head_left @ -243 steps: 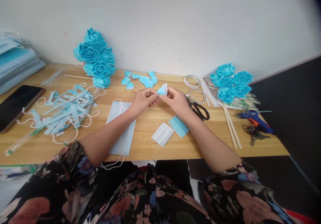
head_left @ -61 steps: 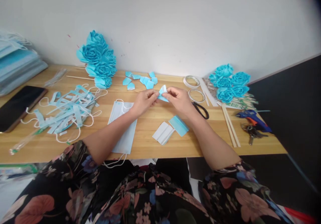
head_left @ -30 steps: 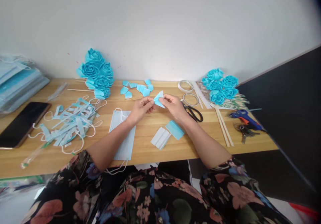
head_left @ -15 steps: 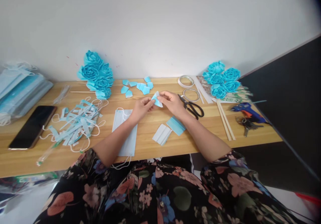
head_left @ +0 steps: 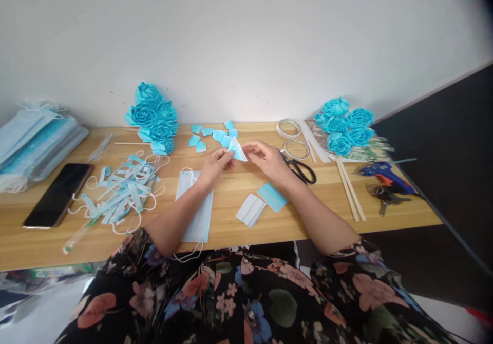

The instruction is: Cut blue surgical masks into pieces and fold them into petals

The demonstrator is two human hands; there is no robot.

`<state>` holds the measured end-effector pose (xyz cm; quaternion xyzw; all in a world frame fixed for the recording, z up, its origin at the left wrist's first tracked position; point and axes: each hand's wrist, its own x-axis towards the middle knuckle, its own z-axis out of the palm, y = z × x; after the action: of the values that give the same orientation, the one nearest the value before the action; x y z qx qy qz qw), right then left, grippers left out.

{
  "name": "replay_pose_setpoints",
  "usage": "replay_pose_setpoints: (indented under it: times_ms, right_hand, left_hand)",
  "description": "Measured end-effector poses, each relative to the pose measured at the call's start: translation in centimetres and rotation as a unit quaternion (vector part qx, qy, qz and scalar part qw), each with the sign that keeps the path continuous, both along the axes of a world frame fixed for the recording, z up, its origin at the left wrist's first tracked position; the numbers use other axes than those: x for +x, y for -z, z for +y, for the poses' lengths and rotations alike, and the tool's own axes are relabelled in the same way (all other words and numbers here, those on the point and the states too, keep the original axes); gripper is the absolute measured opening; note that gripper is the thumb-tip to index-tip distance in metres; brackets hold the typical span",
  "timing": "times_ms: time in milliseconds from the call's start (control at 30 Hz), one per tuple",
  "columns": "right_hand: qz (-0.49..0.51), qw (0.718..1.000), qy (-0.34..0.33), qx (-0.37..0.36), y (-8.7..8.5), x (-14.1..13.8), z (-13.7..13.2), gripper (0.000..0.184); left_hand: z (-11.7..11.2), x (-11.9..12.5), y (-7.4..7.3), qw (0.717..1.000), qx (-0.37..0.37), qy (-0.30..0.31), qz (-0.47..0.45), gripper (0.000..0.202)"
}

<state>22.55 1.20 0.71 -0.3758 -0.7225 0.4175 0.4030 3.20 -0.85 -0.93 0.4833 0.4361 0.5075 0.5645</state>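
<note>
Left hand (head_left: pixel 214 167) is pinching a folded blue-and-white fabric piece (head_left: pixel 236 150) above light-brown wooden table (head_left: pixel 224 213). Right hand (head_left: pixel 266 160), fingers parted, is hovering by the piece's right edge; black-handled scissors (head_left: pixel 296 164) are crowding its wrist.

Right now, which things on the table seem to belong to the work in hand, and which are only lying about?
Seemingly part of the work:
blue-and-white piece in the left hand, near the right hand
small blue cut pieces
two pleated rectangles
scissors
face mask
less surely, blue flowers and glue gun

Probably only lying about:
phone
keys
</note>
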Motion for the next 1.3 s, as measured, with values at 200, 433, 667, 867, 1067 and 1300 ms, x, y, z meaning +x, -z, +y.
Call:
replay_pose_setpoints:
  times_ms: [200,433,667,867,1067,1300]
  right_hand:
    - [-0.009,0.999,0.038,-0.001,-0.49,-0.06,-0.34,0.021]
    - [-0.029,0.999,0.042,0.008,0.44,-0.89,-0.38,0.018]
    - [-0.047,0.998,0.044,0.016,0.14,-0.89,-0.47,0.014]
    - [-0.048,0.998,0.033,0.034,0.23,-0.84,-0.46,0.011]
    - [-0.058,0.996,0.018,0.071,-0.10,-0.56,-0.38,0.009]
    - [-0.047,0.995,0.051,0.066,0.47,-0.68,-0.06,0.010]
  left_hand:
    - [-0.04,0.03,0.27,0.999,0.022,0.008,0.024,0.039]
    - [-0.17,0.23,0.07,0.998,0.042,0.016,0.047,0.040]
    - [-0.18,0.19,-0.01,0.998,0.039,0.014,0.054,0.040]
    - [-0.09,-0.02,0.06,0.999,0.035,0.009,0.016,0.040]
    - [0.11,-0.13,0.15,1.000,0.020,0.017,-0.011,0.039]
    - [0.19,0.09,0.31,0.999,0.019,0.023,0.046,0.039]
